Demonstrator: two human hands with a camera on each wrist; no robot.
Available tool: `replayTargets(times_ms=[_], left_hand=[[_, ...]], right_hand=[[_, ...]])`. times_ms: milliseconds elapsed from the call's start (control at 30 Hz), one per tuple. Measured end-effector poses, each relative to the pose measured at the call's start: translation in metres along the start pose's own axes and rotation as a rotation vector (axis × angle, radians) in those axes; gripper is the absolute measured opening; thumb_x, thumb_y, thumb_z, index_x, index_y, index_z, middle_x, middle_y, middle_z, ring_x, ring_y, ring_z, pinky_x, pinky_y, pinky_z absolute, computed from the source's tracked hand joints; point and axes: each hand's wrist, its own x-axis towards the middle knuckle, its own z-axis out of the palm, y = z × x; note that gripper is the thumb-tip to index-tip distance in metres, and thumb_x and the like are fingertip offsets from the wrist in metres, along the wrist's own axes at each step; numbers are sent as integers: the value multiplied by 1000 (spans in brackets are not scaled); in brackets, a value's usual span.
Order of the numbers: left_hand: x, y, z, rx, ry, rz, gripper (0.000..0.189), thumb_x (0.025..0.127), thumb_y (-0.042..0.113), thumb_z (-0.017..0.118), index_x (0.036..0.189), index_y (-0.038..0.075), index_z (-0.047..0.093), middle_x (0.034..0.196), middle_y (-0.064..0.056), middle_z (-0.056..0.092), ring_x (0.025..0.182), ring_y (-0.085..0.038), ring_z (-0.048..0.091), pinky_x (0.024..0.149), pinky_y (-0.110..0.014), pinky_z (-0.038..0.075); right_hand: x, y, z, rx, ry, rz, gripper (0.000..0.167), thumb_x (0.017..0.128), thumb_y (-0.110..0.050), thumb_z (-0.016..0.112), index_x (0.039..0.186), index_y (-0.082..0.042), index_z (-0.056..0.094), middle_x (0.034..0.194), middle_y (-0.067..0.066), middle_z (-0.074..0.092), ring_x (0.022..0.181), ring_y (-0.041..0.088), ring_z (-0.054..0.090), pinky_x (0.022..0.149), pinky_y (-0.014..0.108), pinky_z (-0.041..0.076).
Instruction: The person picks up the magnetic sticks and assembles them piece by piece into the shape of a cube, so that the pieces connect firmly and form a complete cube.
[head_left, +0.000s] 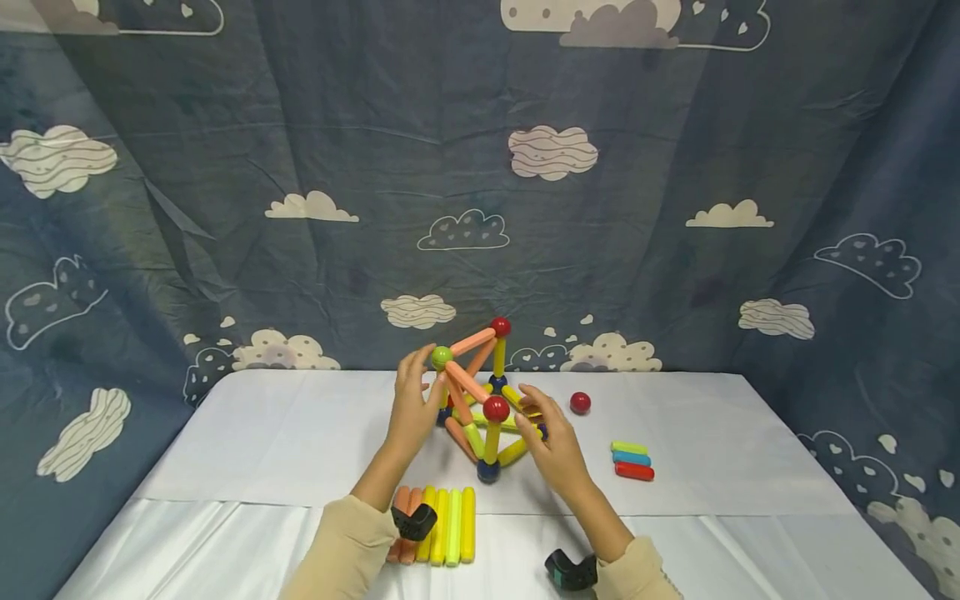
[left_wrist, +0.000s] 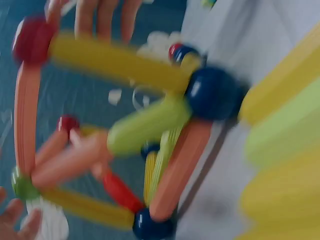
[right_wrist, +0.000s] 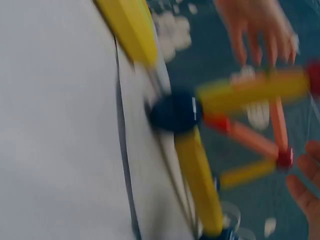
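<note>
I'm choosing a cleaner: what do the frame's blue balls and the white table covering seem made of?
Blue balls: glossy, probably plastic, though coated metal is possible; bright highlights show the shine. White table covering: probably fabric, fairly smooth, judging by its soft creases.

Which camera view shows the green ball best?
The head view: the green ball is sharp and nearly unobstructed beside the left hand. The left wrist view blurs it near one edge; the right wrist view shows no discernible part.

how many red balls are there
3: one front red ball and one rear red ball, each topping an upright yellow stick; one loose red ball farther right. More may be hidden.
</note>
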Motion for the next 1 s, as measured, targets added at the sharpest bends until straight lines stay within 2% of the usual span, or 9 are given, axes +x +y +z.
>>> replayTargets(times_ms=[67,100,167,233,333,533,667,800,1000], left_hand=[[-8,12,7,29,38,106,40,91,16,54,129,11,43,128,-14,35,113,-29,38,87,-43,41],[-12,19,10,50,35,148,38,91,17,55,127,11,45,126,-12,37,112,-28,38,87,-43,40],[-20,31,17,98,-16,208,36,89,22,58,123,11,50,125,-9,41,113,-25,40,89,-42,39],[-28,40,22,136,-94,233,38,86,26,62,121,13,52,125,-5,44,113,-22,43,91,-39,40],[-34,46,27,167,-158,232,39,83,26,65,119,15,54,124,-3,46,110,-18,48,89,-33,42],[-32,40,21,122,-110,219,34,83,13,64,116,13,54,121,-2,48,103,-15,53,84,-27,45],[-26,31,11,49,-93,166,33,82,6,62,114,11,54,122,-4,49,104,-16,53,84,-27,45],[-23,21,1,-49,-117,116,31,83,3,61,113,9,54,124,-7,49,108,-18,51,86,-27,43],[-24,15,-11,-195,-126,112,29,82,-5,60,110,-2,54,123,-18,48,107,-27,51,86,-36,43]], right_hand=[[-1,13,-7,-39,12,31,35,90,-12,56,124,-10,50,111,8,54,102,23,50,87,42,41],[-1,20,-10,-66,2,53,32,90,-12,55,122,-10,52,113,8,53,106,23,49,90,43,39],[-4,33,-14,-137,-51,118,30,89,-11,56,118,-8,55,119,10,51,113,25,45,95,44,34],[-6,42,-16,-210,-131,195,29,87,-11,58,116,-6,57,121,12,50,116,28,43,97,46,32],[-8,48,-15,-292,-226,267,27,84,-6,61,111,-3,60,119,16,51,113,32,46,95,47,33],[-10,44,-10,-356,-258,308,25,79,-1,66,104,-4,63,106,10,57,101,25,53,89,43,41],[-12,35,-5,-320,-273,316,25,78,-5,69,103,-5,64,100,5,57,94,20,55,85,38,45],[-15,28,-1,-308,-303,311,26,78,-9,70,103,-7,64,97,2,57,90,17,55,82,35,47],[-20,19,2,-301,-351,308,29,78,-13,70,106,-8,64,100,3,56,92,17,55,82,36,47]])
